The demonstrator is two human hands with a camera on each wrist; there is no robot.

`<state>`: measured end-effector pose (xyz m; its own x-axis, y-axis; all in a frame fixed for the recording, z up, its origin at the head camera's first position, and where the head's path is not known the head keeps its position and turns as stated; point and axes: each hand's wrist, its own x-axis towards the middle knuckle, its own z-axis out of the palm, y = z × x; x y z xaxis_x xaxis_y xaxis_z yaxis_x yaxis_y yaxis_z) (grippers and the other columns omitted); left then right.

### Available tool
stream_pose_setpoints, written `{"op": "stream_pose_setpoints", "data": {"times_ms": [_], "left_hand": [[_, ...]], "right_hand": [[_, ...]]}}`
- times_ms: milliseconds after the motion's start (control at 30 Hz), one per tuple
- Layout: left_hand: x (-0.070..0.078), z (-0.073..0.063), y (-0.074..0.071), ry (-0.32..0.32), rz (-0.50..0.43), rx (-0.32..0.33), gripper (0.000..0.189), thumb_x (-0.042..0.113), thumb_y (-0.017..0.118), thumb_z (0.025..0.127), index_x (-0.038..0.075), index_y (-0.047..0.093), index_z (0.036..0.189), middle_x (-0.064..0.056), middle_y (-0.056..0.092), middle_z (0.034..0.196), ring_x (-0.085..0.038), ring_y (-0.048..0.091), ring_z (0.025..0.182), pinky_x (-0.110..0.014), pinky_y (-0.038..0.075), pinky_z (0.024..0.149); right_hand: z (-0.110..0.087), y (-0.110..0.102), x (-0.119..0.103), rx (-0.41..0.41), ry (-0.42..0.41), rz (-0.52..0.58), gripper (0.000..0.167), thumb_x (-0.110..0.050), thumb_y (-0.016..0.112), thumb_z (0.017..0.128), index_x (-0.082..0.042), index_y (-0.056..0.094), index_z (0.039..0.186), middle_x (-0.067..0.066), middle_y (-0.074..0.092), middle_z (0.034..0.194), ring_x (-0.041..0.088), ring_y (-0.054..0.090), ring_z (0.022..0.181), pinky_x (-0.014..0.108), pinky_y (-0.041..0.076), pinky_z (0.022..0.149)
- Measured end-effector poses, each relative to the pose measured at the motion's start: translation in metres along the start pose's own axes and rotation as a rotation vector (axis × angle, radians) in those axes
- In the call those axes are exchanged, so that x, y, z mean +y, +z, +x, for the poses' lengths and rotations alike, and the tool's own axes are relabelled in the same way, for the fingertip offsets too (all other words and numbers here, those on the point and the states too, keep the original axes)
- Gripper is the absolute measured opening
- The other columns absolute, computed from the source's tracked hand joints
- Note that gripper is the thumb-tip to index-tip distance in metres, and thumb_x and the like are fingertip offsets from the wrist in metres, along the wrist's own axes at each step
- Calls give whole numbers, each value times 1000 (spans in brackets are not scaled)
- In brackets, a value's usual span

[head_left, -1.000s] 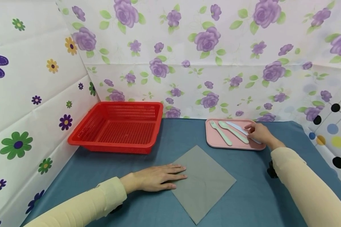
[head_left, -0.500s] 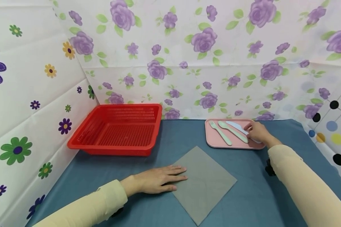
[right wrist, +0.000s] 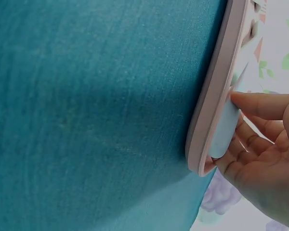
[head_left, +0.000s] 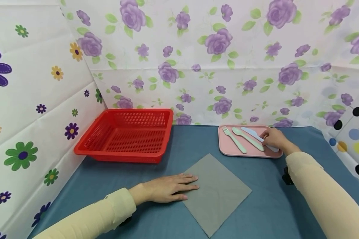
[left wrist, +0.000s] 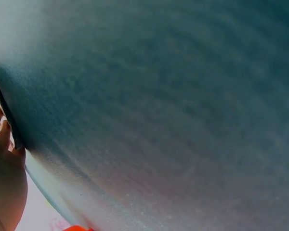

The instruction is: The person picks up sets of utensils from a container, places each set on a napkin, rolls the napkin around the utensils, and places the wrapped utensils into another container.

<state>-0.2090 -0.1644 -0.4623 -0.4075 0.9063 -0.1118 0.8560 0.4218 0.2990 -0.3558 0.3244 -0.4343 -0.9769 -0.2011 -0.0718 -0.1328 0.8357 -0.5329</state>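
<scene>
My left hand point(head_left: 166, 189) lies palm down with its fingers spread, fingertips on the left corner of a grey square cloth napkin point(head_left: 218, 192) laid like a diamond. At the back right, my right hand point(head_left: 276, 139) pinches the handle of a pale blue table knife point(head_left: 249, 131) on a pink tray point(head_left: 227, 147). In the right wrist view the thumb presses one side of the knife handle point(right wrist: 225, 130), the fingers curl behind it. A light green fork point(head_left: 235, 140) and spoon point(head_left: 248, 138) lie left of the knife. The left wrist view shows only part of the left hand point(left wrist: 7, 178).
A red perforated plastic basket point(head_left: 116, 156) stands at the back left. Blue cloth point(head_left: 155, 220) covers the table. Flowered sheets point(head_left: 194, 83) rise along the back and left; a dotted one hangs at the right.
The head view shifts slightly. Both hands keep nearly the same places, the left on the napkin and the right at the knife; the cutlery shows no clear movement on the tray.
</scene>
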Motion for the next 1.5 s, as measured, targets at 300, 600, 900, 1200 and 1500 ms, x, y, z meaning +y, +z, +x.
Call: {"op": "stream_pose_setpoints", "data": {"times_ms": [300,600,900,1200,1500], "left_hand": [[0,0,0,15,2,-17,57,46,38,113,30,24,167,4,16,174,-14,12,160,-36,15,128],[-1,1,0,16,-8,-35,57,46,35,114,30,22,167,4,13,174,-14,9,160,-36,14,128],[-2,2,0,3,-22,-59,56,45,31,115,32,18,168,7,10,175,-13,7,160,-37,13,128],[-1,1,0,13,28,-43,55,43,32,115,30,20,168,5,13,175,-13,10,160,-36,14,128],[-1,1,0,42,120,-24,56,43,35,115,28,23,167,2,16,174,-15,13,159,-35,17,127]], "right_hand": [[0,-2,1,1,-2,4,30,3,65,88,17,66,114,34,65,108,48,62,100,58,53,84],[-2,-14,2,-21,20,67,32,1,66,91,17,66,118,33,67,110,38,63,95,42,54,75],[-10,-20,1,-25,43,141,36,0,65,95,18,62,126,35,63,116,34,60,90,39,53,72],[-13,-24,-7,-3,38,152,34,0,63,96,17,62,125,34,64,116,32,62,88,41,55,70],[-14,-27,-17,1,28,183,36,-3,65,97,16,62,127,25,66,106,31,62,82,41,55,67]]}}
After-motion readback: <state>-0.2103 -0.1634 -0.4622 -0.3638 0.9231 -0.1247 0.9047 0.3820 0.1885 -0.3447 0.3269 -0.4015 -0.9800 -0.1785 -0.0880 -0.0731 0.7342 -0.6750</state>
